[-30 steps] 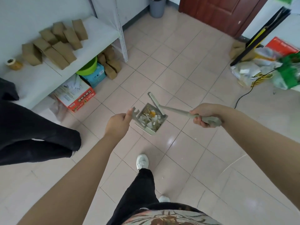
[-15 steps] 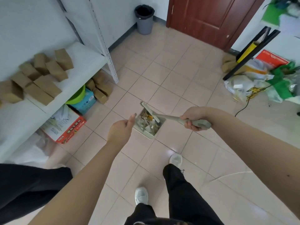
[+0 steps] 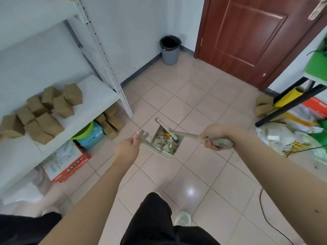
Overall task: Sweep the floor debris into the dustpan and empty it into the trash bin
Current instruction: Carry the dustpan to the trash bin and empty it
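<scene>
My left hand (image 3: 130, 147) grips the full dustpan (image 3: 166, 153), my right hand (image 3: 212, 138) grips the brush (image 3: 187, 134) laid across it. The trash bin (image 3: 170, 50) stands well ahead, beside the door (image 3: 247, 41).

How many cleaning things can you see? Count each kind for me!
Dustpan: 1
Brush: 1
Trash bin: 1
Total: 3
</scene>
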